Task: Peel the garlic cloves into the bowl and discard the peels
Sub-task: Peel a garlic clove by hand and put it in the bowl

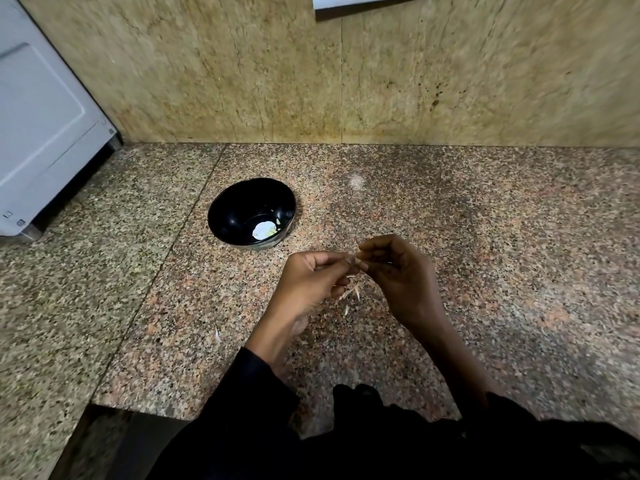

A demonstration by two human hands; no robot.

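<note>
Head view: a clove [354,262] is pinched by both curled hands, left [311,278] and right [398,271], near the bowl [221,216], above the counter [485,237].

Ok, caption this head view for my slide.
Both hands pinch a garlic clove beside a black round bowl on speckled granite.

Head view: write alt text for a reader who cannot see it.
Two hands, left hand and right hand, pinch a garlic clove between them above a granite counter. Peel scraps hang below; a black bowl sits beyond.
</note>
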